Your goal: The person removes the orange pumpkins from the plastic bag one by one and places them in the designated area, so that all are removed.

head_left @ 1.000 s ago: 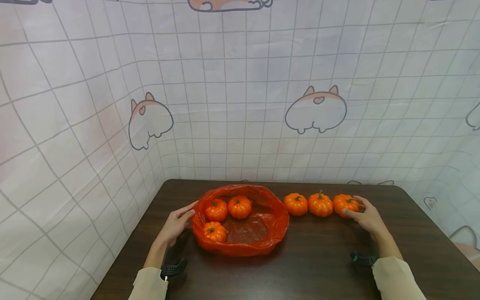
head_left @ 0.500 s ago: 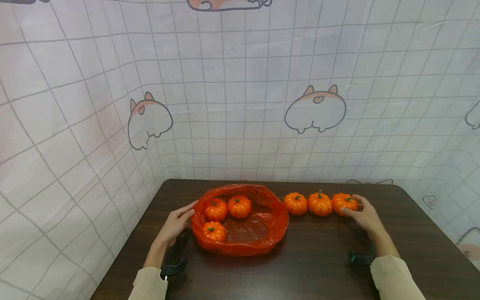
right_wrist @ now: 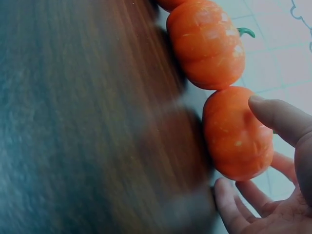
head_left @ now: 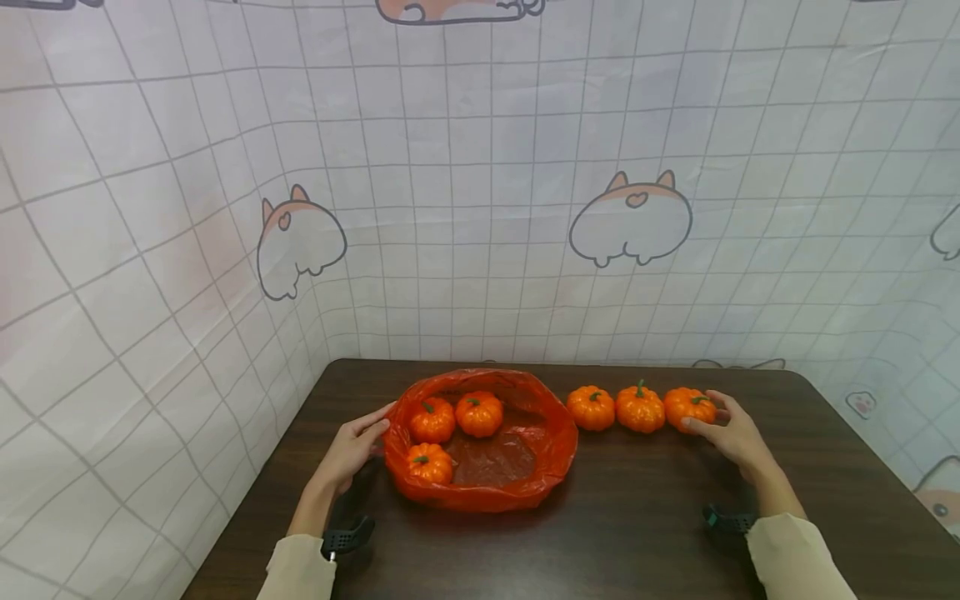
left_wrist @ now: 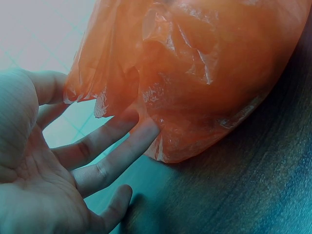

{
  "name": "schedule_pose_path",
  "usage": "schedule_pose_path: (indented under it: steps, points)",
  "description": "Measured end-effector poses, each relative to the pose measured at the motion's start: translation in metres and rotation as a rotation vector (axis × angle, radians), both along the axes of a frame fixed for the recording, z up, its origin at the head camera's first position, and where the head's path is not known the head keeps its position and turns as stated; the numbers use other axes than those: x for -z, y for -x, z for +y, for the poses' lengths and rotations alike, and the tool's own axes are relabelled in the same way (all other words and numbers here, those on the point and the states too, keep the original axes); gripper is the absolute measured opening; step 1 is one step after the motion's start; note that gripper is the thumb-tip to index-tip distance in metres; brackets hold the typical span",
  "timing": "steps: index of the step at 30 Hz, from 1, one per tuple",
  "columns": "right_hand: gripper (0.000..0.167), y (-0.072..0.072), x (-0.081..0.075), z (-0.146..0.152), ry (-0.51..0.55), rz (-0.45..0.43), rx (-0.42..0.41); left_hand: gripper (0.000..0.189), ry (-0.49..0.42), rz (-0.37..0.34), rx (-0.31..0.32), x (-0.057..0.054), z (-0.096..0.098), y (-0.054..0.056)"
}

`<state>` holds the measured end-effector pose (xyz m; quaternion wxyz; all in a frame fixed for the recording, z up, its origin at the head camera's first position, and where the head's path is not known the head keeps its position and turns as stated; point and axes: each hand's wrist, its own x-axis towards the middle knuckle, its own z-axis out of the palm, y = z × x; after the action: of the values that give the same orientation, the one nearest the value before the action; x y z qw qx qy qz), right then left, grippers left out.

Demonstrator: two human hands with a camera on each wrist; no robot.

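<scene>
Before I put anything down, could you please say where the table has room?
Bare table lies in front of the pumpkin row, between red bag and right forearm, and right of that forearm. It's crowded from the left grip across bag and row to the right grip.

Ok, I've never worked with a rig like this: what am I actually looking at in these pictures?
There is no machine here: a person works with two bare hands, the left hand and the right hand. The wide picture comes from a camera on the head; the close-ups come from one on each wrist. On the dark table stands an open red plastic bag with three small pumpkins inside, and a row of three more pumpkins to its right. The left hand touches the bag's rim; whether it pinches it is hard to tell. The right hand holds the end pumpkin, the one farthest from the bag.
</scene>
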<state>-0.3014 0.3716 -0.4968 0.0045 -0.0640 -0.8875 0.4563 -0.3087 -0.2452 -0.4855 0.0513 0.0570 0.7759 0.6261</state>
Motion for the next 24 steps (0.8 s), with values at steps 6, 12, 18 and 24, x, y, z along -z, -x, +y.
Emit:
schedule_pose_path:
  steps: [6,12,18,24]
  points:
    - [0.096,-0.005,-0.01,-0.001,-0.039,0.042,0.008,0.045,0.007,0.003,0.001,-0.001,0.001,-0.001]
    - [0.09,-0.014,-0.04,-0.019,-0.116,0.118,-0.004,0.044,0.007,-0.001,-0.005,0.0,0.0,-0.001]
    - [0.08,-0.022,-0.072,-0.059,-0.124,0.239,-0.121,0.044,0.007,0.003,-0.003,0.001,0.0,-0.001]
    - [0.064,-0.026,-0.082,-0.11,-0.067,0.315,-0.274,0.043,-0.003,-0.006,-0.01,0.0,0.0,0.0]
